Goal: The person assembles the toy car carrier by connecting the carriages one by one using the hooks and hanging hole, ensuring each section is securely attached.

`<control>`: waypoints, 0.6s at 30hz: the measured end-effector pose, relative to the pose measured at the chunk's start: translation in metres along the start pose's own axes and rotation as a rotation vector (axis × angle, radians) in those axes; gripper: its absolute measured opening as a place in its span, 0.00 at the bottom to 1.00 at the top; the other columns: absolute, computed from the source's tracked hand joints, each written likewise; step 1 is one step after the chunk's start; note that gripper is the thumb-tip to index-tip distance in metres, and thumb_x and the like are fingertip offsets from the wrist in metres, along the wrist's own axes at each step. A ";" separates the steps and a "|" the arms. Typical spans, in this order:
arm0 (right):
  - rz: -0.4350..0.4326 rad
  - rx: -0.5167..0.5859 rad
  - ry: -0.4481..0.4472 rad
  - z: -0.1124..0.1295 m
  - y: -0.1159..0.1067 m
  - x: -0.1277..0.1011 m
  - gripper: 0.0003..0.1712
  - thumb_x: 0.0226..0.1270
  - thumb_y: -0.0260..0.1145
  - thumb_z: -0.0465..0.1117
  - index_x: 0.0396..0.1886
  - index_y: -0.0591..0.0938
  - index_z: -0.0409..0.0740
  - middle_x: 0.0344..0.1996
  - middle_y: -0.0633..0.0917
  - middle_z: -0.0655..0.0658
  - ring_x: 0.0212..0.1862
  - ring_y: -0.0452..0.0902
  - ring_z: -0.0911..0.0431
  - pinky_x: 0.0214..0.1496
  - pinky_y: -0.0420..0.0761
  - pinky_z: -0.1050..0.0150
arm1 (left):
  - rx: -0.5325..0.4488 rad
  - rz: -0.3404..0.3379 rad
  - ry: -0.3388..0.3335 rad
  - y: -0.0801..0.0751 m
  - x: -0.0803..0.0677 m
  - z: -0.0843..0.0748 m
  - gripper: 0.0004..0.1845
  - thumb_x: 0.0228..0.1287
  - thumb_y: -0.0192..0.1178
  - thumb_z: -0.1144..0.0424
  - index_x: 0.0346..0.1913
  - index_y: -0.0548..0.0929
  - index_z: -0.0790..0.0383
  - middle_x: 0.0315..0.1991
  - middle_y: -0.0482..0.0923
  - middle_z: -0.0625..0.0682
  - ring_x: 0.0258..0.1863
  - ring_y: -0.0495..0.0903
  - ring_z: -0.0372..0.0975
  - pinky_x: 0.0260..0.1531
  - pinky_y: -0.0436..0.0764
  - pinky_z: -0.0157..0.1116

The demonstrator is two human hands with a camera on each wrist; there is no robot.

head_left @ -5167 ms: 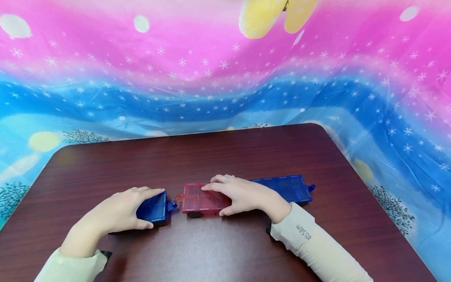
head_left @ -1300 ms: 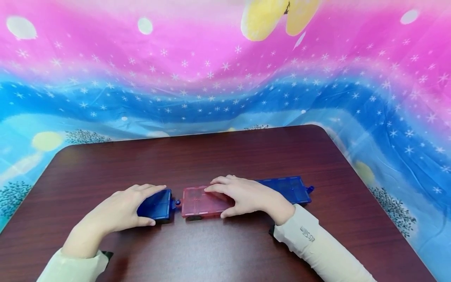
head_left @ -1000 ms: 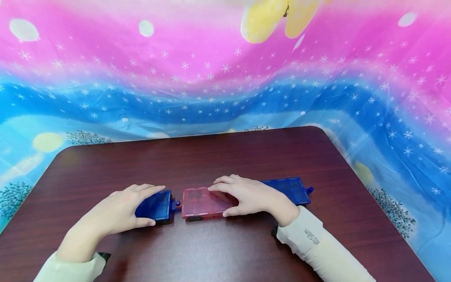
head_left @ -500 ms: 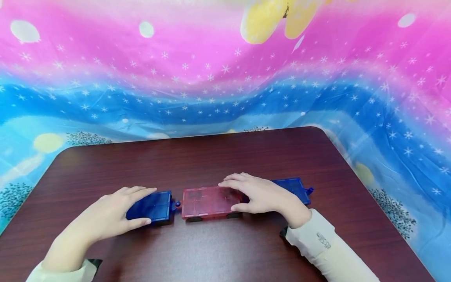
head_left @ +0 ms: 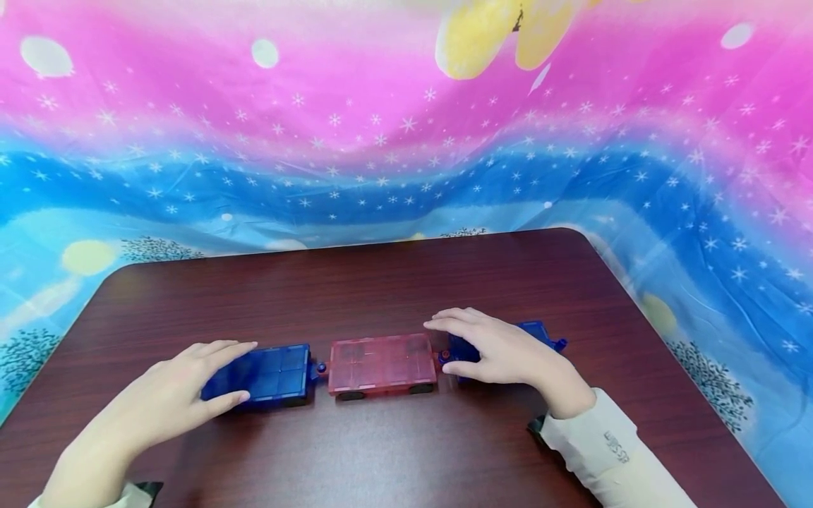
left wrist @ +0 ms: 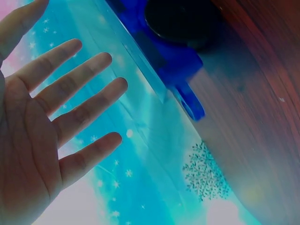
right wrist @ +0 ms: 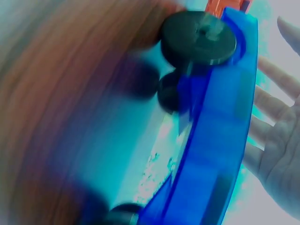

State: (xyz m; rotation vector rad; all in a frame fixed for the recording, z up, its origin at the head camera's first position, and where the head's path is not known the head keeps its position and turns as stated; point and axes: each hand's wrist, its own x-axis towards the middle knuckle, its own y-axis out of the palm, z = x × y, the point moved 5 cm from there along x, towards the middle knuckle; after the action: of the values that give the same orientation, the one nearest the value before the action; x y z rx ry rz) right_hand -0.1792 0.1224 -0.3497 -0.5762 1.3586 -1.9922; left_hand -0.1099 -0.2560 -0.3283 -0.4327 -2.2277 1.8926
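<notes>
Three flat toy car bases with black wheels stand in a row on the table: a left blue car (head_left: 279, 370), a clear red car (head_left: 384, 363) and a right blue car (head_left: 535, 331). Their hitches meet at both gaps, peg at loop. My left hand (head_left: 155, 398) hovers around the left blue car's outer end; in the left wrist view its fingers (left wrist: 89, 115) are spread, apart from the blue car (left wrist: 180, 70) and its loop. My right hand (head_left: 508, 353) lies over the right blue car, hiding its middle; in the right wrist view the fingers (right wrist: 272, 105) are extended behind it.
The dark wooden table (head_left: 356, 296) has rounded far corners. A pink and blue snowflake-patterned cloth (head_left: 406, 141) hangs behind it and along its sides. Another peg hitch (head_left: 560, 344) sticks out at the row's right end.
The left blue car moved right until its peg met the red car's loop. Since then both hands have drawn outward, the left off its car and the right off the red car.
</notes>
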 end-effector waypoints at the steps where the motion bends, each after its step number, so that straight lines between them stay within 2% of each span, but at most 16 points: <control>1: -0.006 -0.003 0.007 -0.003 -0.001 -0.003 0.35 0.61 0.61 0.58 0.68 0.63 0.64 0.65 0.65 0.56 0.66 0.61 0.58 0.61 0.71 0.55 | -0.001 -0.006 -0.003 -0.001 -0.001 0.001 0.36 0.54 0.60 0.37 0.64 0.70 0.49 0.58 0.73 0.55 0.57 0.71 0.52 0.46 0.74 0.57; 8: -0.070 -0.027 0.066 -0.026 -0.013 -0.028 0.35 0.61 0.60 0.60 0.68 0.64 0.61 0.66 0.66 0.54 0.67 0.61 0.55 0.61 0.70 0.51 | -0.014 -0.024 -0.023 -0.004 -0.006 0.012 0.36 0.56 0.55 0.35 0.64 0.69 0.50 0.58 0.72 0.55 0.57 0.70 0.52 0.44 0.75 0.56; 13: -0.113 -0.047 0.119 -0.045 -0.020 -0.046 0.37 0.60 0.58 0.65 0.68 0.64 0.61 0.66 0.66 0.54 0.67 0.60 0.55 0.62 0.69 0.49 | -0.022 -0.033 -0.031 -0.005 -0.007 0.020 0.38 0.55 0.56 0.35 0.65 0.68 0.51 0.59 0.70 0.58 0.50 0.75 0.48 0.40 0.77 0.54; 15: -0.124 -0.056 0.139 -0.052 -0.023 -0.052 0.38 0.59 0.58 0.66 0.68 0.63 0.61 0.66 0.66 0.53 0.67 0.60 0.54 0.61 0.68 0.47 | -0.025 -0.043 -0.028 -0.005 -0.008 0.023 0.38 0.54 0.58 0.36 0.65 0.68 0.52 0.60 0.69 0.58 0.50 0.74 0.49 0.40 0.76 0.54; 18: -0.140 -0.068 0.164 -0.062 -0.028 -0.059 0.39 0.59 0.58 0.66 0.68 0.62 0.62 0.67 0.65 0.51 0.67 0.59 0.51 0.61 0.67 0.44 | -0.022 -0.052 -0.028 -0.004 -0.007 0.028 0.39 0.54 0.58 0.36 0.66 0.66 0.52 0.62 0.67 0.58 0.57 0.69 0.53 0.45 0.72 0.59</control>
State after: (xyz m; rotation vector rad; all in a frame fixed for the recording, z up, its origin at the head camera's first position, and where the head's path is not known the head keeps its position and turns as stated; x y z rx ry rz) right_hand -0.1877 0.2121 -0.3458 -0.5629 1.5262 -2.1522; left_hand -0.1126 -0.2849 -0.3282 -0.3502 -2.2569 1.8606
